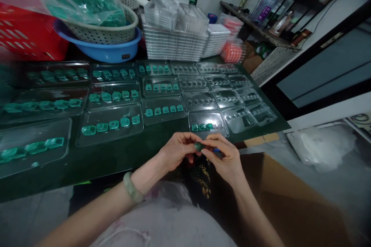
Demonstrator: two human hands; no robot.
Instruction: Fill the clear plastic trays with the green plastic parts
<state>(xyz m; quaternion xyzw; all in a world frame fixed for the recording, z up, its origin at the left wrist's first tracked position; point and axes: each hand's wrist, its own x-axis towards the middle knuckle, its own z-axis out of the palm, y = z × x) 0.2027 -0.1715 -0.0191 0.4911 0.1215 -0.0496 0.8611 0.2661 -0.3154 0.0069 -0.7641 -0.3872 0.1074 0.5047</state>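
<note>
Between the fingertips of both hands is a small green translucent piece [198, 146], partly covered by the fingers. My left hand [181, 148] pinches it from the left, below the table's front edge. From the other side, the fingers and thumb of my right hand [223, 154] close on the same piece. Just beyond them lies a clear plastic tray [199, 117] with several green pieces [202, 127] in the left part of its row and bare slots at the right. A clear tray [162, 117] to its left has a full row of green pieces.
More clear trays [199, 100] cover the dark green table [116, 158]. Behind stand a blue basin [110, 51] with a basket and bagged green pieces [87, 5], a red basket [29, 32] and stacked trays [174, 42]. A cardboard box [290, 197] is at my right.
</note>
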